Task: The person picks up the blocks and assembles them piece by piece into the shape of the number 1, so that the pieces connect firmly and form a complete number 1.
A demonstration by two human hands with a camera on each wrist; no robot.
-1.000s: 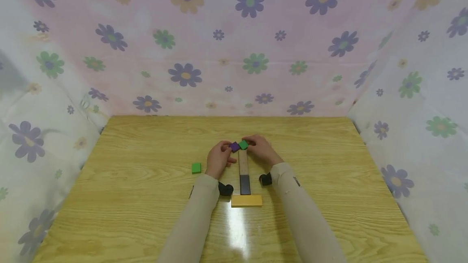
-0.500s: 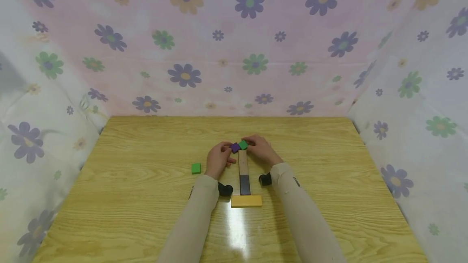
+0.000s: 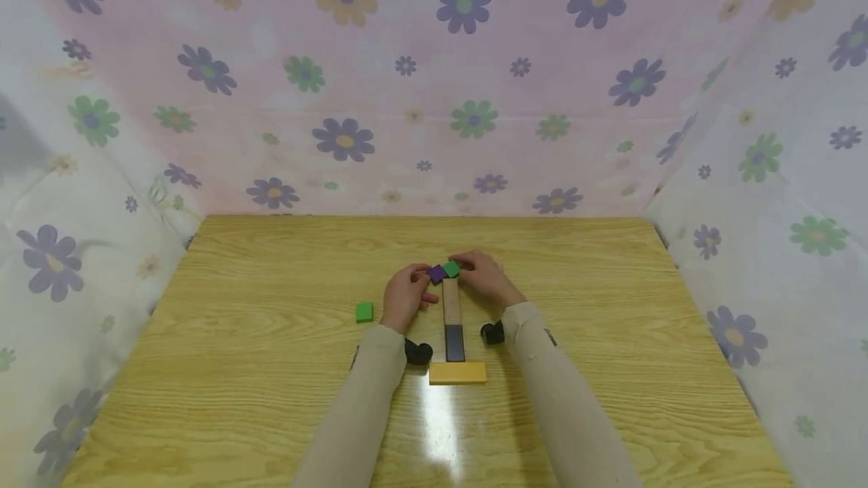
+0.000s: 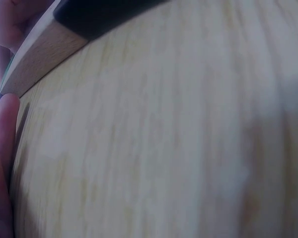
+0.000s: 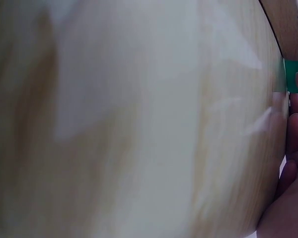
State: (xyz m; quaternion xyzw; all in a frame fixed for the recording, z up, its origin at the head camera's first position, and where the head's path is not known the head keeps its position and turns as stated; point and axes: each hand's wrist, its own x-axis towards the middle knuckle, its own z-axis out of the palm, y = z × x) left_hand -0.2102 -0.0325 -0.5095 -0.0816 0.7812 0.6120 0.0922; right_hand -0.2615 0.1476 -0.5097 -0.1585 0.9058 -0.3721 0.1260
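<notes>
My left hand (image 3: 404,296) pinches a small purple square block (image 3: 437,274) between thumb and fingers. From the other side, my right hand (image 3: 483,277) pinches a green square block (image 3: 451,269). The two blocks sit turned at an angle, side by side, just past the far end of a plain wooden block (image 3: 450,301). That block runs in line with a black block (image 3: 454,343), whose near end meets a yellow block (image 3: 457,373) lying crosswise. In the right wrist view the thumb lies on the green block (image 5: 294,77); the left wrist view shows the wooden block (image 4: 44,54) beside a left fingertip.
Left of my left hand, another green square block (image 3: 364,312) lies on the wood-grain table (image 3: 237,367). Black wrist cameras, one being the left camera (image 3: 418,352), hang low beside the row of blocks. Flowered cloth (image 3: 407,96) encloses the table's back and sides.
The purple block has shifted slightly right, closer against the green block, with my left fingers on it. My right hand and the other blocks have stayed in place.
</notes>
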